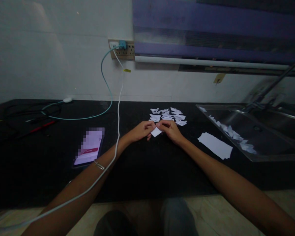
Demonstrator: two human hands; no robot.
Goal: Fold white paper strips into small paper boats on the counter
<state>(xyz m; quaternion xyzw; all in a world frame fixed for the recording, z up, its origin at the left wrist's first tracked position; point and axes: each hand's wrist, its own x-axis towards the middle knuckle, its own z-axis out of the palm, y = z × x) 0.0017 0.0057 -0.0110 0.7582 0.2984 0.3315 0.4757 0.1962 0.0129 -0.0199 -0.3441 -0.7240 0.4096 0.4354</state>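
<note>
Both my hands meet at the middle of the black counter [147,170]. My left hand [141,130] and my right hand [170,128] pinch a small white piece of paper [156,132] between their fingertips. Just beyond them lies a cluster of several small folded white paper shapes [167,116]. A stack of white paper slips [215,145] rests to the right of my right forearm.
A lit phone [89,147] lies left of my left arm, and a white cable [119,108] runs from the wall socket [121,49] across my left forearm. A steel sink [263,131] at right holds paper scraps [236,135]. Cables and pens [39,126] lie far left.
</note>
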